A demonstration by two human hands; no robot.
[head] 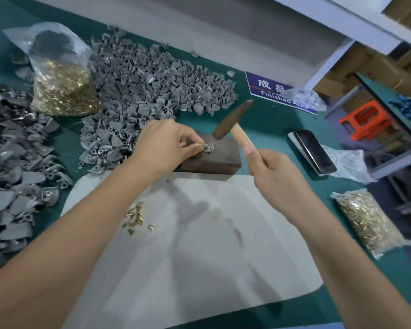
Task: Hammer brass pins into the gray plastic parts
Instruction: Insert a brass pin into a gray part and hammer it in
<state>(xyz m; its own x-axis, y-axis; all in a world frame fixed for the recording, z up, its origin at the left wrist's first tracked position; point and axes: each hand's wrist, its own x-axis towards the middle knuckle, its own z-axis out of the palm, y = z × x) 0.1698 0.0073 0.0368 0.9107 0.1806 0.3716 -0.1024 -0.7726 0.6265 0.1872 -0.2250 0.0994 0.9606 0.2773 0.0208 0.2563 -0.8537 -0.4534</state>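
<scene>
Head view: left hand point(166, 143) pinches gray part point(208, 147) on block point(214, 160); right hand point(274, 176) grips hammer point(233, 121), raised just beyond. Mid-strike step, I'd say. Next: square blow onto pin, clear of fingertips.

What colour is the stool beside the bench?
Orange; the stool shows at the far right of the head view.

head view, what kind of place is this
Probably a small factory assembly bench: heaps of gray plastic parts, bags of brass pins, and a "Finished Area" sign.
</scene>
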